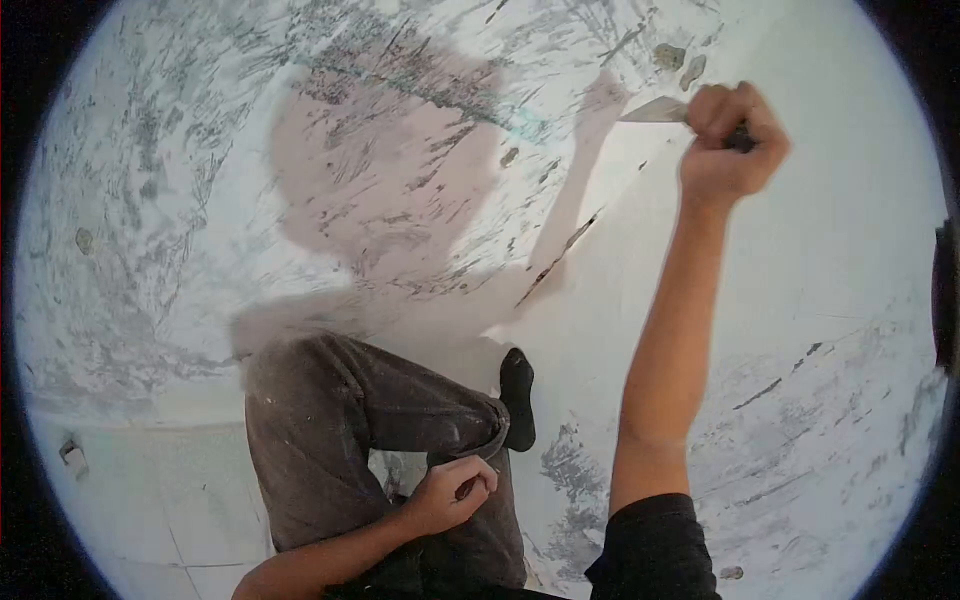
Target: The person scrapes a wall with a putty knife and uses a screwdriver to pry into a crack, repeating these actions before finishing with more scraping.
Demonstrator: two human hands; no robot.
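At the upper right, my right hand (735,140) is closed round the dark handle of a scraper. The thin metal blade (655,111) points left, against or just above the white-smeared surface (620,190); contact cannot be told. My left hand (455,493) is down by my legs, its fingers curled, resting on or just over the dark dusty trousers (310,440). A small dark thing shows within its fingers, too small to name.
Small lumps (669,57) lie just above the blade, with another lump (84,240) at the far left. A narrow dark crack (560,260) runs diagonally mid-view. My black-socked foot (517,400) is below it. Pale tiles (210,510) show at lower left.
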